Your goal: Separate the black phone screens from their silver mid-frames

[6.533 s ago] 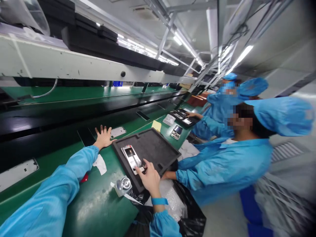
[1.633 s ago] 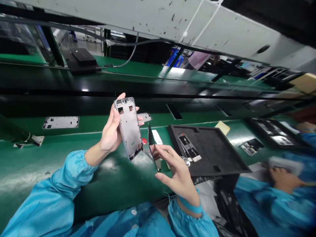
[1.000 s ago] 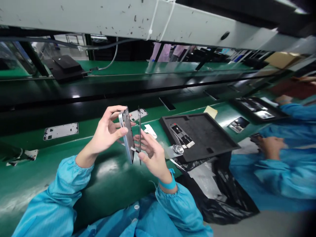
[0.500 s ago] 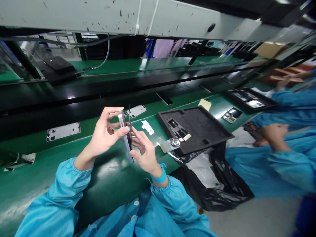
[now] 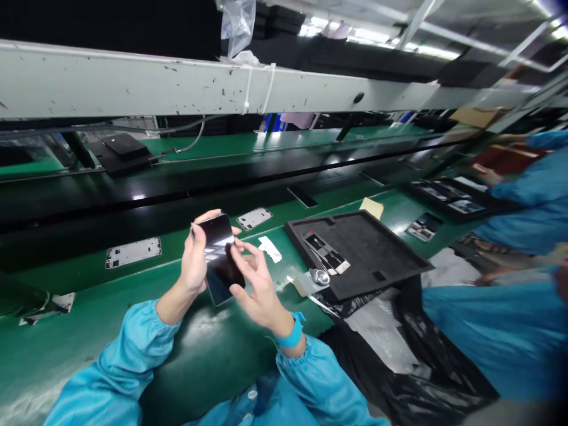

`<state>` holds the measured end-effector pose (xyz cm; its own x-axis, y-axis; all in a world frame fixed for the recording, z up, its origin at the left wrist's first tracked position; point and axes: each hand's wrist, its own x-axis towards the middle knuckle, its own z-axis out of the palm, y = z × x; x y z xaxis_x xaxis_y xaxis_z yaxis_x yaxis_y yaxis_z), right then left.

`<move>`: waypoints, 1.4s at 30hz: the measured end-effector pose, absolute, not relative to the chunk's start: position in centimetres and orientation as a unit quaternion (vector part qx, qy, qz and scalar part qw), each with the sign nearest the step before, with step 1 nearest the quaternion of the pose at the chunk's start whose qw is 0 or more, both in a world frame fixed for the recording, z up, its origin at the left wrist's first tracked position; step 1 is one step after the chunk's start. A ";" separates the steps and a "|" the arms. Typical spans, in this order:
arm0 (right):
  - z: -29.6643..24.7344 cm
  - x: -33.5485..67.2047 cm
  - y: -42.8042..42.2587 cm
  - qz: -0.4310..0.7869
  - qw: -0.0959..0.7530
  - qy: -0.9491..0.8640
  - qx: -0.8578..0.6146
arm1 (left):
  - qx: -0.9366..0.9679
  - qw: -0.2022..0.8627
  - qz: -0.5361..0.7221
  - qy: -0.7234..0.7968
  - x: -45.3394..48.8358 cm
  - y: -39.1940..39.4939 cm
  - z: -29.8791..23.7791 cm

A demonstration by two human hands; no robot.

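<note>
A smartphone (image 5: 220, 260) is held above the green bench, its dark glossy screen tilted up toward me with bright reflections on it. My left hand (image 5: 195, 257) is wrapped round its left side, thumb along the edge and fingers behind. On the right edge, my right hand (image 5: 255, 278) grips with its fingertips near the middle and its thumb lower down. Beyond the phone lie a pale phone frame (image 5: 254, 219) and a crumpled white scrap (image 5: 270, 249). Another pale phone frame (image 5: 134, 252) rests to the left.
A black foam tray (image 5: 377, 248) at the right holds phone parts (image 5: 326, 251); a round metal item (image 5: 319, 277) sits at its near corner. A black plastic bag (image 5: 444, 343) hangs below. A dark panel (image 5: 302, 196) lies farther back. Co-workers in blue sleeves (image 5: 532, 183) are at the right.
The phone has turned from edge-on to screen-facing me. Its dark screen panel, standing apart from the silver body before, now lies against it. My view has tilted upward.
</note>
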<state>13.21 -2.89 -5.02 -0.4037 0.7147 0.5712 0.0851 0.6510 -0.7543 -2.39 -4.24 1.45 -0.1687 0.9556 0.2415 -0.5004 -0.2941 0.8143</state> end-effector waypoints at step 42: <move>-5.9 14.8 -3.8 0.577 0.299 -0.727 -0.222 | 0.306 0.570 0.704 0.292 -4.3 -2.6 2.2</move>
<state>14.81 -3.80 -5.91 -0.7220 0.6685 0.1782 -0.0223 0.2350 -0.9717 -4.35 -2.56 2.21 -0.1629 0.9817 0.0986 -0.6240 -0.1799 0.7604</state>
